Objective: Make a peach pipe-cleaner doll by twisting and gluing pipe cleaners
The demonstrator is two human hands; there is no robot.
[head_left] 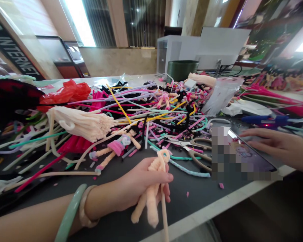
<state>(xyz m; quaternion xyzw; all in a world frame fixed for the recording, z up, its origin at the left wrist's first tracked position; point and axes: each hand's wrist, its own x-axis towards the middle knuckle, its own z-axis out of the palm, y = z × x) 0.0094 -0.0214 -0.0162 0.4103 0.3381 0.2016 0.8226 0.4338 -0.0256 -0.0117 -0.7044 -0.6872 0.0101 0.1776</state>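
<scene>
Two hands, left fingers [164, 177] clamped on peach figure [153, 198], right fingers [254, 135] apart at phone [252, 160]

A figure [151, 201] is held upright in the left hand [136, 188] over the near edge of the desk [197, 198], with a doll [116, 148] laid flat just behind it and scissors [192, 149] placed behind and to its right. Right of the scissors a phone [244, 158] is laid near the desk's edge, and the right hand [275, 144] is rested on its far side. Behind all these a heap [151, 111] is spread across the desk, a bundle [83, 124] is laid at its left, and a bin [182, 69] is set behind it.
</scene>
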